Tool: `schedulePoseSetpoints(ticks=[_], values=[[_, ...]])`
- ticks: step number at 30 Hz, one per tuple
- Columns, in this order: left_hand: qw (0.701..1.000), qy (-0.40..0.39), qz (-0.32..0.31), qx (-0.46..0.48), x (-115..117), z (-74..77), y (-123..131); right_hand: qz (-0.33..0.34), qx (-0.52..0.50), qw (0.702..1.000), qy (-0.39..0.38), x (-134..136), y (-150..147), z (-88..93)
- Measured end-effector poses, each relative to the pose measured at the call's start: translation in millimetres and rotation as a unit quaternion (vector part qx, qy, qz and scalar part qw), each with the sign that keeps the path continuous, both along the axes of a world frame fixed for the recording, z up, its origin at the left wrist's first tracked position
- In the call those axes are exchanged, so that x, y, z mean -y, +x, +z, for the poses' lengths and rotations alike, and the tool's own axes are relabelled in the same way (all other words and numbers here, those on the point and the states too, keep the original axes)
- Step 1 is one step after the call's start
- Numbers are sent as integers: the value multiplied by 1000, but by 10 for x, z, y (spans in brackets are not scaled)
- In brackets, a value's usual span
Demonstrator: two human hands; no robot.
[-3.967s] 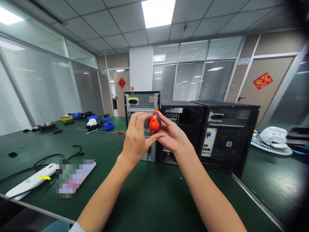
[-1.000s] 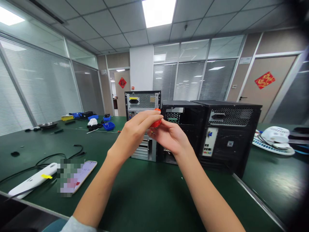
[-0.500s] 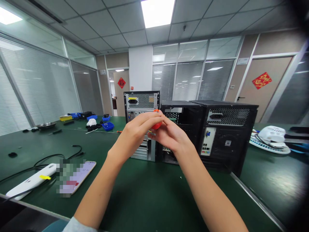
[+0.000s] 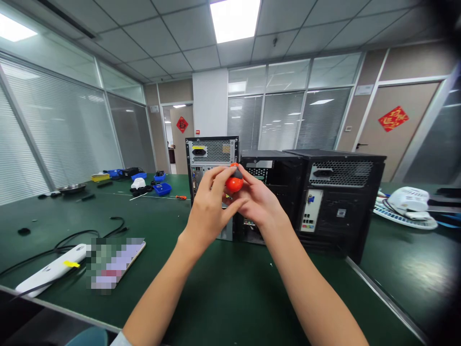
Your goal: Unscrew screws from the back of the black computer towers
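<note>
Both hands meet in front of the back of an upright computer case (image 4: 212, 144). Between them is a red-and-black screwdriver (image 4: 235, 184), its rounded handle end towards me and its shaft hidden. My left hand (image 4: 211, 204) has its fingertips curled on the handle from the left, with the thumb reaching out below. My right hand (image 4: 261, 202) closes round the handle from the right. The hands cover much of the case's lower back panel, and I cannot see where the screwdriver's tip is.
Two black computer cases (image 4: 338, 202) stand to the right. On the left lie a phone (image 4: 118, 262), a white power strip (image 4: 54, 269) and black cables. Further back are blue trays (image 4: 162, 189), an orange-handled tool (image 4: 181, 197) and a metal bowl (image 4: 72, 189). A white basket (image 4: 403, 216) sits far right.
My left hand has turned and its fingers have opened up around the handle, with the thumb now stretched to the right. More of the red-and-black handle shows. My right hand has barely moved.
</note>
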State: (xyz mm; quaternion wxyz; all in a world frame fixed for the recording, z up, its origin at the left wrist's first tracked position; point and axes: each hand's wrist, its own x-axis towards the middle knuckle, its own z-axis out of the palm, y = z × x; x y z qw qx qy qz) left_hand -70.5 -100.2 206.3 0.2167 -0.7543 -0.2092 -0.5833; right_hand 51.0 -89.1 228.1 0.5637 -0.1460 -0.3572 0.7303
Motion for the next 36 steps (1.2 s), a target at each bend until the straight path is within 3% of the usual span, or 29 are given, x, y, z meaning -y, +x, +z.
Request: schedulePoseSetpoints(ticks=[4,9,21,36], values=[[994,-3,0,113,-33,-49,148,8,8,1000,2,-27,21,-9],[985,23,27,166,-93,-65,261,-1,-3,1000,-5,-21,17,-2],[983,82,84,140,-108,-61,251,13,-36,999,-10,-22,4,-13],[989,99,47,98,-90,-57,245,34,-51,998,2,7,76,-38]])
